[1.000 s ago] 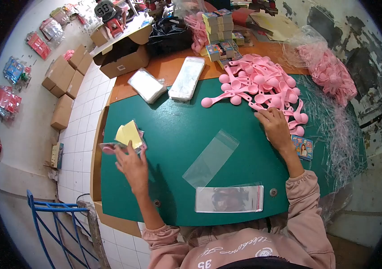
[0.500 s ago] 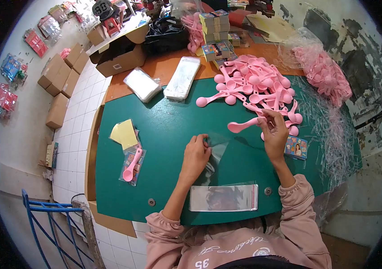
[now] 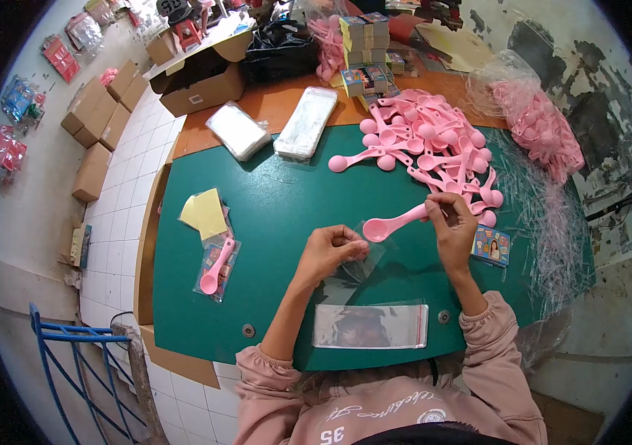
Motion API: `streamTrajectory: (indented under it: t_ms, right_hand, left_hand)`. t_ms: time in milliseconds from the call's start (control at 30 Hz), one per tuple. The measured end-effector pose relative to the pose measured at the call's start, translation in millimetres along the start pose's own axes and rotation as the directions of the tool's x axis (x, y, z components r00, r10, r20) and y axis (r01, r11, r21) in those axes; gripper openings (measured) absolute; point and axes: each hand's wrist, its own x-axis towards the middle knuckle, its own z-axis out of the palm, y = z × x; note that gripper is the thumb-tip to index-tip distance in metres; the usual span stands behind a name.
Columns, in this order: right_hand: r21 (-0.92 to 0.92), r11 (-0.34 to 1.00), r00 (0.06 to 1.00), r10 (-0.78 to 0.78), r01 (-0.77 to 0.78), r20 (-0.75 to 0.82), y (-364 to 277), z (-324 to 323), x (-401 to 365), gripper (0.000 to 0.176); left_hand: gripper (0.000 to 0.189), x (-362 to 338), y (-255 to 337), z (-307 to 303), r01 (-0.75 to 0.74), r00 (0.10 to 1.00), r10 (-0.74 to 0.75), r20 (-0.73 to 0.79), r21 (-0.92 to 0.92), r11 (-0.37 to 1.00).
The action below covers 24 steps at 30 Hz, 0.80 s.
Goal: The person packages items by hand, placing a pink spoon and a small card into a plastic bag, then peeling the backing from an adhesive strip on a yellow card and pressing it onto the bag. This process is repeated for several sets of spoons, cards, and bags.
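Note:
My right hand (image 3: 451,224) pinches the handle end of a pink measuring spoon (image 3: 397,222), its bowl pointing left. In my left hand (image 3: 334,251), the closed fingers grip a clear plastic bag (image 3: 364,263); the spoon's bowl overlaps the bag's upper edge in this view. A stack of clear bags (image 3: 370,326) lies flat below my hands near the table's front edge. Behind my right hand spreads a heap of pink spoons (image 3: 434,133). Just right of that hand is a pile of printed cards (image 3: 491,245).
On the green table (image 3: 256,215), a bagged spoon (image 3: 217,267) lies at left beside yellow paper (image 3: 203,213). Two stacks of clear bags (image 3: 306,122) sit farther back, near bundled cards (image 3: 365,52). Loose plastic wrap (image 3: 546,245) covers the right edge. An open carton (image 3: 204,87) stands back left.
My right hand has lowered slightly and turned the spoon so its bowl faces up beside the bag. My left hand has shifted a little right, raising the bag's edge toward the spoon.

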Motion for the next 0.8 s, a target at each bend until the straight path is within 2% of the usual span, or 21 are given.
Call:
streamTrajectory:
  t_ms: [67, 300, 400, 467, 533, 600, 700, 767, 800]
  right_hand:
    - [-0.006, 1.000, 0.999, 0.022, -0.022, 0.025, -1.3, 2.4, -2.8, 0.010]
    - [-0.038, 0.999, 0.991, 0.043, -0.038, 0.124, 1.2, 4.4, -5.7, 0.012]
    - [-0.024, 0.996, 0.984, 0.093, -0.090, 0.152, -2.4, 6.2, -5.0, 0.012]
    - [-0.046, 0.992, 0.978, 0.124, -0.117, 0.170, -3.2, 3.8, -3.1, 0.013]
    - [-0.070, 0.987, 0.971, 0.153, -0.142, 0.185, -6.5, 1.9, -2.2, 0.014]
    - [-0.131, 0.983, 0.932, 0.162, -0.125, 0.325, -11.2, 4.5, -4.4, 0.018]
    - [-0.048, 0.994, 0.948, 0.112, -0.103, 0.299, -11.6, 16.2, -13.7, 0.020]
    - [-0.011, 0.993, 0.960, 0.119, -0.120, 0.252, -9.2, 14.3, -12.4, 0.018]
    - [-0.032, 0.993, 0.969, 0.118, -0.114, 0.217, -8.1, 10.6, -9.8, 0.016]
  left_hand:
    - [0.013, 1.1, -0.6, 0.0, -0.008, 1.000, 0.008, -0.002, -0.061, 0.998]
    - [0.025, -1.2, 4.8, 2.6, 0.012, 1.000, -0.012, -0.018, -0.008, 1.000]
    - [0.031, -1.4, 0.2, 5.9, -0.031, 0.999, 0.029, 0.036, 0.064, 0.997]
    - [0.036, -2.5, 1.2, 8.7, -0.045, 0.984, 0.062, 0.166, -0.105, 0.993]
    - [0.037, -3.2, 4.9, 9.4, -0.065, 0.976, 0.081, 0.202, -0.087, 0.994]
    - [0.037, -5.3, 8.7, 11.1, -0.083, 0.967, 0.097, 0.234, -0.069, 0.994]
    - [0.034, -6.3, 7.1, 14.1, -0.101, 0.956, 0.139, 0.259, -0.153, 0.983]
    - [0.032, -4.3, -2.1, 10.4, -0.092, 0.976, 0.083, 0.202, 0.032, 0.995]
    - [0.032, -6.5, 1.1, 8.7, -0.092, 0.976, 0.084, 0.199, 0.030, 0.995]
